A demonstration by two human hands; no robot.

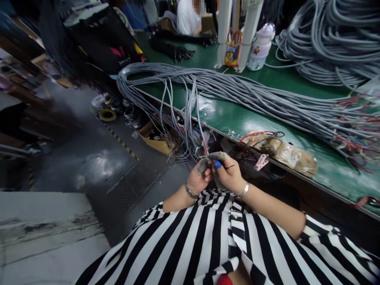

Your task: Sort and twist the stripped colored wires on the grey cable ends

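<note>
My left hand (199,176) and my right hand (230,173) meet in front of my striped shirt, just off the bench edge. Grey coverings wrap fingers on both hands, and something blue covers my right thumb. The left fingers close around the end of a grey cable (199,124), where thin red and white wires (206,149) show. My right thumb and index finger pinch together at the same spot; the fingers hide most of what they hold. A short dark thin piece (230,166) sticks out beside my right hand. More grey cables hang over the edge beside my left hand.
A long bundle of grey cables (225,85) lies across the green bench (335,176). Taped cardboard (297,158) and a pink clip (261,162) sit at its edge. A bottle (259,49) and large cable coils (332,39) stand behind. A cardboard box (158,138) is below. Another person (188,18) sits opposite.
</note>
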